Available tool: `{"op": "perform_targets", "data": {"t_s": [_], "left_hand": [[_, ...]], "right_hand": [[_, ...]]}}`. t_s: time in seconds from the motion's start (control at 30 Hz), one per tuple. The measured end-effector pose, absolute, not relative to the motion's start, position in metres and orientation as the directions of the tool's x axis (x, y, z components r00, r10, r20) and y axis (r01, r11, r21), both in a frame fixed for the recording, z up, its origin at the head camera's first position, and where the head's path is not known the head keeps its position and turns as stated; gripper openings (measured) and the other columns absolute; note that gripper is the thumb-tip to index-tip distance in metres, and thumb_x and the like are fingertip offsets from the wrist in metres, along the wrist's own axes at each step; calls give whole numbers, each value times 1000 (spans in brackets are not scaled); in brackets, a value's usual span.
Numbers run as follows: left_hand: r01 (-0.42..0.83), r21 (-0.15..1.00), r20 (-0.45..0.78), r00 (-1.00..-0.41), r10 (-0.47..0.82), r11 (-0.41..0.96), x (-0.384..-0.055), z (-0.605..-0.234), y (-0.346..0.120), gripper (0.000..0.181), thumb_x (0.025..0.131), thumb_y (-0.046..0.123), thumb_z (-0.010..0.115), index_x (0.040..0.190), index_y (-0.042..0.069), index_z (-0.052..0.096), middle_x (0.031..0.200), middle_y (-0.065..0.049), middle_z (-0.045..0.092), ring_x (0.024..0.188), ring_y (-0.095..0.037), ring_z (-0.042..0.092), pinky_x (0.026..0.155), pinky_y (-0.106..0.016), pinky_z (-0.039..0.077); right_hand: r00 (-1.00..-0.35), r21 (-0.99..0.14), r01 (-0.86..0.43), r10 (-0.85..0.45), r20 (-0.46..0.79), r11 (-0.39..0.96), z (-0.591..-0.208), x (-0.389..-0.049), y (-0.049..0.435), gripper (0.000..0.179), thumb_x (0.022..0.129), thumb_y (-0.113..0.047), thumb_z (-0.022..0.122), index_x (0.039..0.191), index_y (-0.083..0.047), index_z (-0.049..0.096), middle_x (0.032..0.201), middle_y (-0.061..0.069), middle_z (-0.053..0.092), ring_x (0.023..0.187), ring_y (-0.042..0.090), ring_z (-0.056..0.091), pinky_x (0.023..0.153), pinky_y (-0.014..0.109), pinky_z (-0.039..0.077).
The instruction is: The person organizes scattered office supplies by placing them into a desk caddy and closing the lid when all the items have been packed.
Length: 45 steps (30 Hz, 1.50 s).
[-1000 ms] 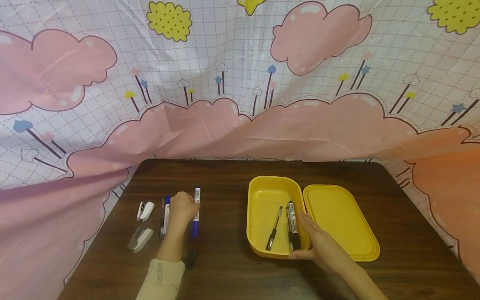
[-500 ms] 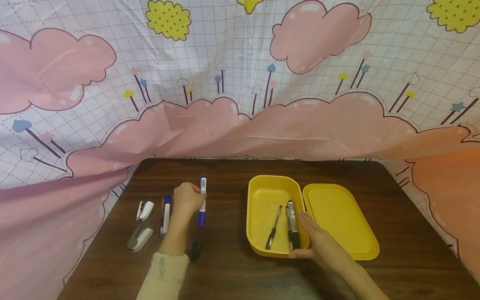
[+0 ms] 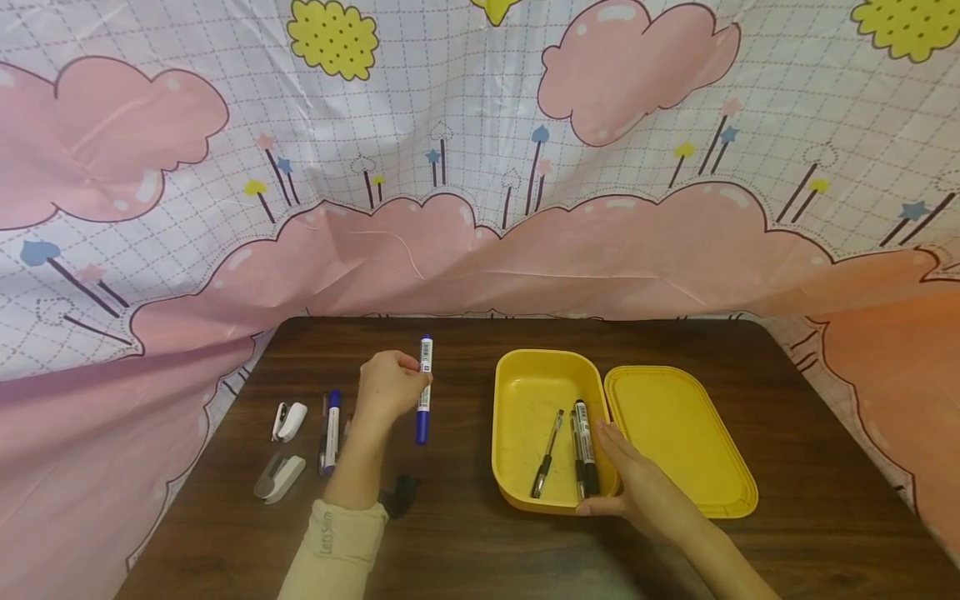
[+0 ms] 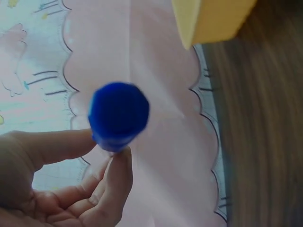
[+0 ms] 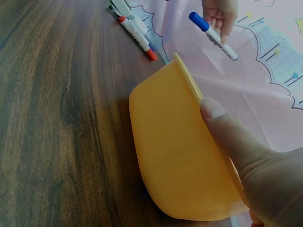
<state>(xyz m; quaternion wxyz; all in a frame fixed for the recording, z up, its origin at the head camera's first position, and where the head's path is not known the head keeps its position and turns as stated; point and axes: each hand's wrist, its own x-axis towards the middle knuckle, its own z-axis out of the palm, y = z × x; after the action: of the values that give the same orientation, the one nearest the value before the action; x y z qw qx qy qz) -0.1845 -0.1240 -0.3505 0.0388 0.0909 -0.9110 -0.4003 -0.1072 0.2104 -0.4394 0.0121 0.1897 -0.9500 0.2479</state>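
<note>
My left hand [image 3: 392, 387] pinches a white marker with blue ends [image 3: 425, 379] between thumb and fingers, raised above the table. In the left wrist view its blue end [image 4: 118, 111] points at the camera. My right hand [image 3: 648, 492] holds the near right corner of an open yellow box [image 3: 504, 479], thumb on the near rim and fingers along the right side. In the right wrist view the thumb [image 5: 227, 127] lies on that rim. Inside the box lie a slim pen [image 3: 547, 454], another pen [image 3: 577, 458] and a black-capped marker [image 3: 587, 450].
A yellow lid [image 3: 678, 437] lies right of the box. On the left are another blue-ended marker [image 3: 332, 433], a dark pen [image 3: 323, 433] and two small white devices, a stapler-like one [image 3: 289, 422] and a grey-white one [image 3: 281, 479]. A red-capped marker [image 5: 137, 38] shows in the right wrist view.
My left hand has carried the blue-ended marker up and to the right, away from the other pens. The right hand and the box have stayed in place.
</note>
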Motion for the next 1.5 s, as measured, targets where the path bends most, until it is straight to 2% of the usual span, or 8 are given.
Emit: {"op": "perform_targets", "data": {"t_s": [0.53, 0.87, 1.2, 1.5], "left_hand": [[-92, 812, -21, -991, -129, 577, -180, -332, -90, 22, 82, 21, 74, 96, 5, 70, 91, -9, 74, 82, -22, 68, 72, -35, 55], [-48, 827, -24, -998, -49, 560, -185, -356, -61, 22, 82, 18, 74, 96, 2, 69, 89, -10, 74, 78, -21, 68, 70, -35, 58], [-104, 862, -134, -991, 25, 495, -188, -386, -29, 21, 83, 12, 74, 97, -2, 68, 87, -11, 71, 72, -16, 68, 64, -31, 60], [-88, 843, -130, -991, 42, 531, -183, -400, -4, 14, 81, 13, 76, 88, 2, 71, 79, -6, 68, 63, -11, 63, 55, -23, 55]], "right_hand": [[-928, -475, -366, -351, 125, 800, -440, -107, 210, 113, 64, -60, 76, 148, 1, 32, 154, 26, 31, 140, 43, 32, 106, 53, 38], [-934, -500, -348, -343, 106, 793, -439, -106, 210, 111, 66, -59, 76, 149, -1, 31, 155, 24, 29, 142, 42, 30, 106, 56, 37], [-935, -482, -347, -339, 107, 804, -441, -105, 208, 111, 65, -61, 75, 149, -1, 32, 155, 24, 30, 141, 41, 32, 105, 54, 39], [-924, -462, -380, -351, 150, 801, -442, -106, 207, 109, 65, -56, 79, 146, 2, 36, 152, 26, 34, 139, 42, 36, 105, 52, 39]]}}
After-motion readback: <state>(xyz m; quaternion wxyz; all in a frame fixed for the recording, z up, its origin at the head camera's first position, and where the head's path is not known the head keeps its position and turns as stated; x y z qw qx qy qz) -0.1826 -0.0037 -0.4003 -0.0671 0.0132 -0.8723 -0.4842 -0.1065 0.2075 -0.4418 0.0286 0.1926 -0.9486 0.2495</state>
